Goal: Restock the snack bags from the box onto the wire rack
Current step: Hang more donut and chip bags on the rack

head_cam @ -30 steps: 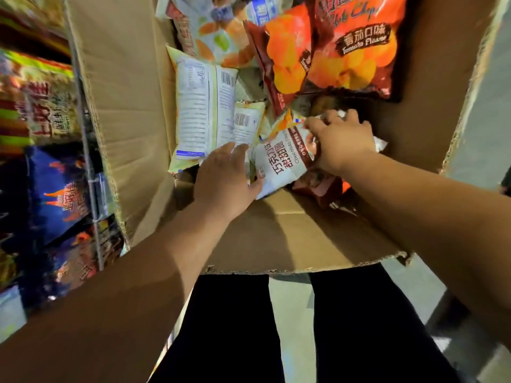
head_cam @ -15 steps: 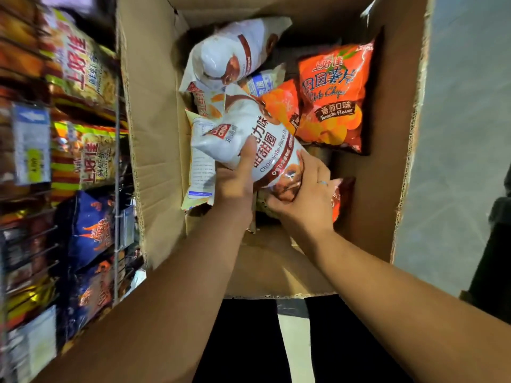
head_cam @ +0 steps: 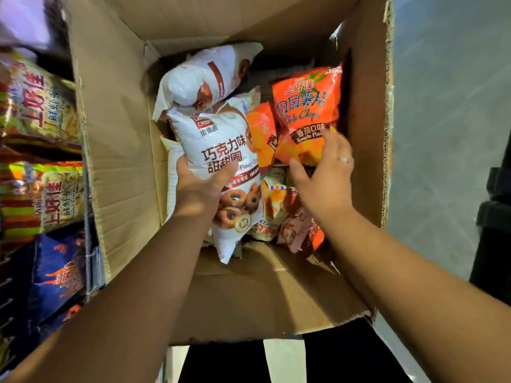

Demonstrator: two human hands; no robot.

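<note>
Head camera, looking straight down into an open cardboard box [head_cam: 121, 134] that fills the middle of the view.

The left hand [head_cam: 199, 189] comes in from 7 o'clock and grips a white doughnut bag [head_cam: 221, 145] about halfway up, thumb across the front and fingers curled behind its left edge. The bag stands upright, lifted above the others, top toward 12 o'clock and bottom corner hanging toward 6 o'clock.

The right hand [head_cam: 326, 172] comes in from 5 o'clock, well apart from the left. Its fingers are spread and laid on the lower right corner of an orange tomato chip bag [head_cam: 304, 106], thumb reaching to the bag's bottom edge; they are not closed round it. A ring [head_cam: 343, 160] shows on 1 finger.

The orange bag leans against the box wall at 2 o'clock. A smaller orange bag [head_cam: 261, 134] is wedged between it and the doughnut bag. At 12 o'clock a 2nd white bag [head_cam: 201, 78] lies tilted behind the held one. Several small mixed bags [head_cam: 279, 208] sit low in the box under the right wrist.

The near box flap [head_cam: 262, 299] folds out toward 6 o'clock over the person's dark trousers [head_cam: 226, 363].

At 9 o'clock, touching the box's left flap, stands the wire rack [head_cam: 88, 217], already holding yellow-and-red snack bags [head_cam: 41, 106] above and blue snack bags [head_cam: 59, 275] below. Grey floor [head_cam: 442, 106] runs along 3 o'clock.
</note>
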